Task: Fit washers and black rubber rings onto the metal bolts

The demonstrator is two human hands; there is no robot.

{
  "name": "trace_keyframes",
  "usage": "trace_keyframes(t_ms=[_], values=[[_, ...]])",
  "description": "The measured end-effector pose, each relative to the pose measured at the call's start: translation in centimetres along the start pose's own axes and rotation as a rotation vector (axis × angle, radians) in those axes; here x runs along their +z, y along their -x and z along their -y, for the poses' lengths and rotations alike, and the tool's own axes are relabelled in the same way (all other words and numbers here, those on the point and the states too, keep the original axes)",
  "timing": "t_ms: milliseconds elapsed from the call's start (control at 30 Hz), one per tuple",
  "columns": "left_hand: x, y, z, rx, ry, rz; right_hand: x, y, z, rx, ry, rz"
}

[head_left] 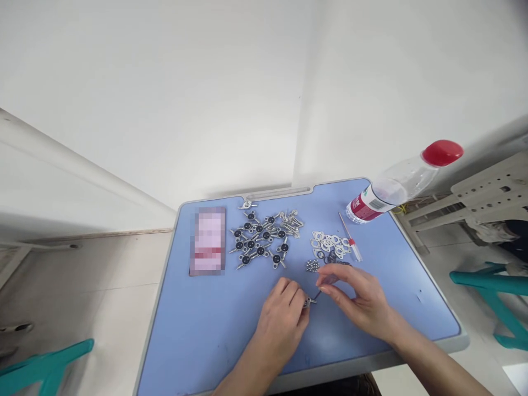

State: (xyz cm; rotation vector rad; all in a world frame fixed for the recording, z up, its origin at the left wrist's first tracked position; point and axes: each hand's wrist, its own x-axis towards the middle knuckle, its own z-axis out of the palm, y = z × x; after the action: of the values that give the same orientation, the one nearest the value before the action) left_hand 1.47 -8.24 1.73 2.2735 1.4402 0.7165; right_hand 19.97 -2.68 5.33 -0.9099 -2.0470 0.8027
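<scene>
My left hand (282, 313) rests low over the table, fingers closed around a small metal fitting (307, 302) whose thin stem points out to the right. My right hand (358, 297) pinches a small screwdriver (317, 295), its narrow shaft slanting down to the fitting. Whether the tip touches is too small to tell. Just beyond my right fingers lie a cluster of tiny steel balls (312, 265), dark rubber rings (331, 257) and flat metal plates (325, 242). Several fittings with round black centres (259, 250) are spread to the left, with bare metal stems (292, 224) behind.
A clear bottle (390, 192) with a red cap stands at the back right of the blue table (198, 330). A thin rod with a red-and-clear end (350, 241) lies near it. A blurred flat rectangle (209, 239) lies at left. Teal stools (490, 281) flank the table; a wall rises behind.
</scene>
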Motion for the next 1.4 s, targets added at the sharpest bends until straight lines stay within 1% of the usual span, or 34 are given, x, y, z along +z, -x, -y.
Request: trace_keyframes(t_ms=[133, 233, 400, 600, 733, 900, 1133, 1400], values=[[0.3, -0.1, 0.0, 0.0, 0.006, -0.048, 0.3, 0.1, 0.1, -0.016, 0.028, 0.035], [0.3, -0.2, -0.1, 0.003, 0.002, -0.049, 0.5, 0.1, -0.1, -0.016, 0.059, 0.026], [0.2, -0.3, -0.2, 0.009, -0.026, -0.041, 0.4, -0.1, -0.8, 0.027, 0.08, -0.095], [0.1, -0.3, -0.1, 0.037, -0.027, -0.028, -0.5, -0.8, -2.0, 0.129, 0.118, -0.216], [0.1, -0.4, -0.1, 0.015, -0.024, -0.024, -1.1, -1.3, -2.7, 0.192, 0.068, -0.306], [0.0, -0.5, 0.0, 0.025, -0.024, -0.025, -1.1, -1.5, -3.0, 0.219, -0.008, -0.301], [-0.2, -0.7, -0.1, 0.054, -0.017, -0.06, -0.5, -1.5, -3.5, 0.212, -0.015, -0.263], [-0.4, -0.8, 0.2, 0.002, 0.037, -0.034, -0.6, -1.6, -3.6, 0.199, -0.027, -0.274]])
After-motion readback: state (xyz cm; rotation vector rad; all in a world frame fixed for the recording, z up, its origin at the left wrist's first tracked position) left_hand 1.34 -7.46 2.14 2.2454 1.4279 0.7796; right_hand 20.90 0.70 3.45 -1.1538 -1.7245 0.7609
